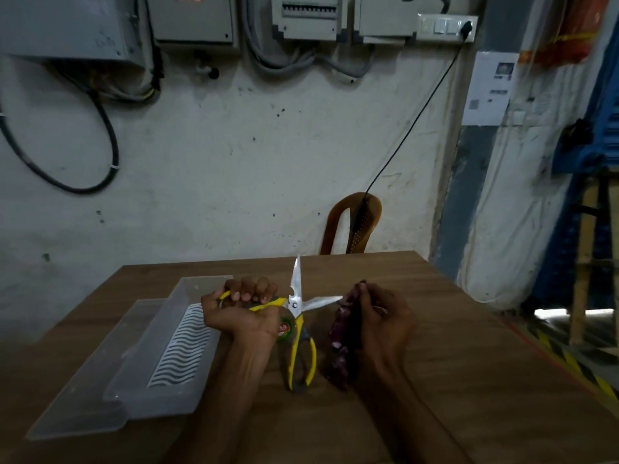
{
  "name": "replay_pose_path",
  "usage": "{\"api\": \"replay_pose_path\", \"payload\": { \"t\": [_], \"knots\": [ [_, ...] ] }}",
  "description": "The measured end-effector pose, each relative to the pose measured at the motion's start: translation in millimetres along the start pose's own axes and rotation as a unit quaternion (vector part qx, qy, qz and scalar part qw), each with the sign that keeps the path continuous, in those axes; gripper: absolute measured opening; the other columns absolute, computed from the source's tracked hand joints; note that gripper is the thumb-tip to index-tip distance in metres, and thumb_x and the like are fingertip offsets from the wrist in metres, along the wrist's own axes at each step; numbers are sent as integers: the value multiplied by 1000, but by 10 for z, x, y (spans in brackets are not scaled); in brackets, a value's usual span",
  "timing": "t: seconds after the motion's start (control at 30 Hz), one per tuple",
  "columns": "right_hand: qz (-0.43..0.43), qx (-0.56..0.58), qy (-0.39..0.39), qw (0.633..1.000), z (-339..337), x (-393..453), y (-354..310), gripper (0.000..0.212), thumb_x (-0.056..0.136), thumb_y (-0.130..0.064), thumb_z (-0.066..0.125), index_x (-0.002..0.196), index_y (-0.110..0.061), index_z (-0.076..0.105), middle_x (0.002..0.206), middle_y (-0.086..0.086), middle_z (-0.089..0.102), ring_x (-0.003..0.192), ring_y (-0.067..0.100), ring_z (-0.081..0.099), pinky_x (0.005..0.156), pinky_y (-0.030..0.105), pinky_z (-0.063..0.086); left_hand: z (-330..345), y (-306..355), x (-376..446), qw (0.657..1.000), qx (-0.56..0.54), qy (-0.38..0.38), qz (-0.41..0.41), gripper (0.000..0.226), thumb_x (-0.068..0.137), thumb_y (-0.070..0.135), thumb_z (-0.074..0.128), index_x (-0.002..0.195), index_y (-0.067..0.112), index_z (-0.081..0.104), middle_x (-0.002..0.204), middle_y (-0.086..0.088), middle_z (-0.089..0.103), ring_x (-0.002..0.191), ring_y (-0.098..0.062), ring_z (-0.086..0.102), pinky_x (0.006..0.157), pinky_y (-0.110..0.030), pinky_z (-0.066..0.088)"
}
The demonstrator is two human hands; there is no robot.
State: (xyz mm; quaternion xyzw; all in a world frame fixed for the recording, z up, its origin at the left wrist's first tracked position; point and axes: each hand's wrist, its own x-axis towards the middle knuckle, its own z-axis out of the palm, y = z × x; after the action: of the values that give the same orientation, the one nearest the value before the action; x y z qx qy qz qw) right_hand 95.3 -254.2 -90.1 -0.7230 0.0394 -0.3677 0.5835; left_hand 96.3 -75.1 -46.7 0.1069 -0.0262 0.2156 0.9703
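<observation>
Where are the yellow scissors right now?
In the head view, the scissors are mid-table, gripped by the left hand, between the clear box and the purple strip.

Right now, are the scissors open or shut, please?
Open: the scissors have blades spread wide, one pointing up, the other toward the purple cloth.

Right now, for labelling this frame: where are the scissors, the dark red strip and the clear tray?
scissors [294, 305]: head view, on the pivot
dark red strip [341, 326]: head view, its middle
clear tray [196, 288]: head view, far wall
</observation>
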Motion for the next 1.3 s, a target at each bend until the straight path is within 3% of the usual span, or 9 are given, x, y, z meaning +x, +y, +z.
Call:
{"api": "replay_pose_path", "payload": {
  "t": [0.1, 0.2, 0.33, 0.47, 0.63, 0.77, 0.97, 1.2, 1.3],
  "knots": [
    [-31, 36, 14, 999, -58, -99, -99, 15, 92, -19, 72, 103, -28, 76, 99, -12, 70, 94, 3, 68, 82, 23, 58, -7, 6, 17, 1000, -3, -1, -2, 22, 61, 36, 43, 49, 20, 33, 50, 3, 27, 46, -15, 22, 47, -21, 21],
    [-122, 31, -67, 990, 49, -320, -204, 20, 91, -15, 74, 107, -27, 77, 100, -15, 69, 94, -1, 66, 80, 13, 53, -36, 32, 45, 1000, -11, -4, -1, 22, 61, 35, 44, 50, 19, 34, 50, 3, 27, 45, -14, 23, 45, -21, 23],
    [-255, -48, -115, 959, 283, -437, -181, 18, 90, -6, 74, 107, -11, 79, 94, -1, 69, 84, 7, 65, 78, 18, 52, -58, 20, 50, 1000, -9, -11, -9, 21, 60, 36, 43, 49, 20, 34, 50, 4, 26, 46, -14, 22, 49, -21, 20],
    [-263, -59, -93, 959, 267, -383, -169, 13, 91, -3, 72, 102, -6, 78, 91, 4, 66, 81, 2, 58, 77, 6, 44, -38, -9, 21, 1000, 5, -11, -10, 20, 60, 35, 42, 50, 20, 32, 51, 3, 25, 49, -15, 20, 53, -25, 16],
    [-126, -79, -55, 987, 173, -106, -78, 14, 95, -15, 69, 105, -13, 79, 93, 2, 69, 81, 9, 62, 79, 35, 58, -35, 23, 26, 1000, 11, -3, 6, 21, 62, 33, 43, 55, 19, 29, 53, 2, 23, 51, -15, 18, 52, -24, 17],
    [83, 113, -28, 990, 79, -5, -26, 13, 98, -21, 64, 102, -26, 76, 99, -7, 75, 95, 9, 71, 85, 33, 60, -66, 46, 58, 1000, -12, 10, -8, 20, 62, 32, 43, 53, 19, 31, 52, 3, 24, 47, -15, 20, 50, -22, 19],
    [307, 249, -47, 917, 29, 51, -55, 25, 105, -8, 42, 114, -21, 62, 98, 3, 67, 87, 21, 64, 72, 32, 55, -62, 125, 67, 999, -39, 18, 2, 19, 61, 32, 43, 50, 19, 33, 49, 3, 25, 44, -16, 20, 48, -22, 21],
    [384, 362, -210, 823, 258, -226, -59, 35, 95, -5, 51, 126, -4, 67, 120, 22, 71, 111, 37, 69, 99, 51, 54, -72, 60, 47, 998, -49, 30, -2, 20, 61, 31, 42, 48, 18, 34, 48, 3, 26, 43, -16, 21, 48, -21, 22],
    [379, 414, -246, 791, 265, -263, -66, 44, 81, -9, 60, 123, 1, 69, 120, 28, 69, 98, 34, 73, 86, 44, 61, -75, 43, 55, 998, -50, 36, -2, 20, 61, 31, 41, 48, 18, 33, 48, 3, 26, 42, -16, 21, 48, -22, 22]
  ]
}}
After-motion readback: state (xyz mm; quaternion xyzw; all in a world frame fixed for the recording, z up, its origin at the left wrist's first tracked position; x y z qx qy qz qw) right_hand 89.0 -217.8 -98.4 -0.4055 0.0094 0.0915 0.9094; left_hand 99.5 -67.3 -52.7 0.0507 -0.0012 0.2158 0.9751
